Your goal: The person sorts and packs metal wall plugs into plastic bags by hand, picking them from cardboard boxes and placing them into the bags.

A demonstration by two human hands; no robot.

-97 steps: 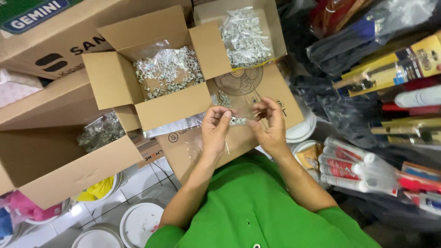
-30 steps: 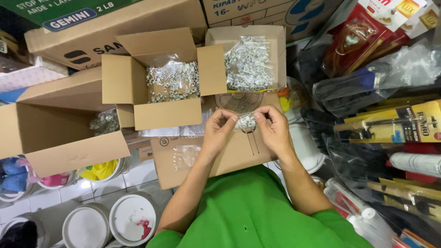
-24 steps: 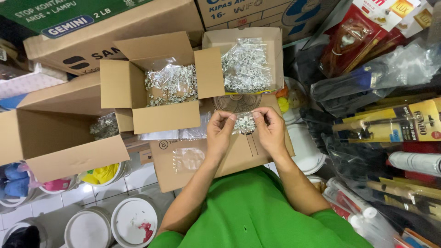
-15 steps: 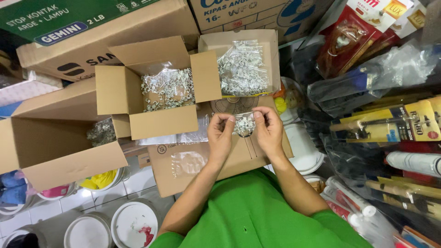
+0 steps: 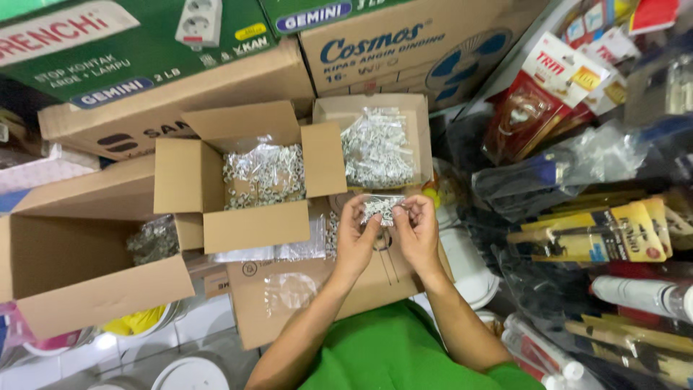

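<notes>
Seen from the head camera, the left hand [image 5: 355, 235] and right hand [image 5: 416, 227] pinch a small clear bag of white clips [image 5: 380, 208] between closed fingertips. It is held above a flat cardboard box [image 5: 289, 296], just below an open box of bagged clips [image 5: 377, 144].

left hand [image 5: 356, 235] + right hand [image 5: 413, 230]: pinch small clear bag [image 5: 381, 208] of white clips | over flat carton [image 5: 303, 289] | open boxes [image 5: 253, 177] behind
</notes>
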